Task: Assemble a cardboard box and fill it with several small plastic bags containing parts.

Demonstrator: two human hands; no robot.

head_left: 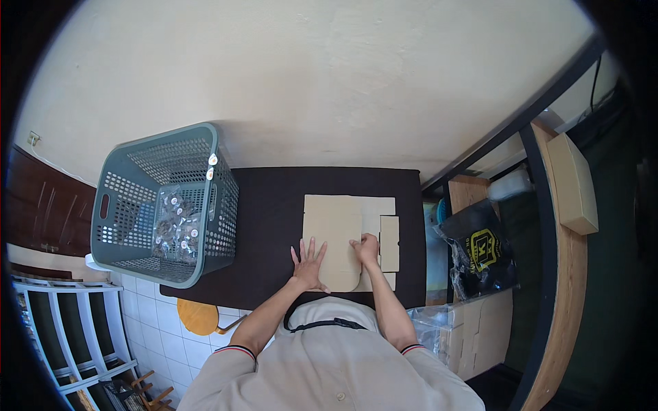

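Observation:
A flat-lying cardboard box blank rests on the black-covered table, with one large panel folded over the rest and small side flaps sticking out at its right. My left hand presses flat on the lower left of that panel, fingers spread. With curled fingers, my right hand pinches the panel's right edge near the side flaps. Part of its grip is hidden under the knuckles.
A grey-green perforated basket with several clear-wrapped items stands at the table's left. Beyond the table rises a pale wall. To the right are a wooden shelf, a black plastic bag and cardboard. A round stool sits lower left.

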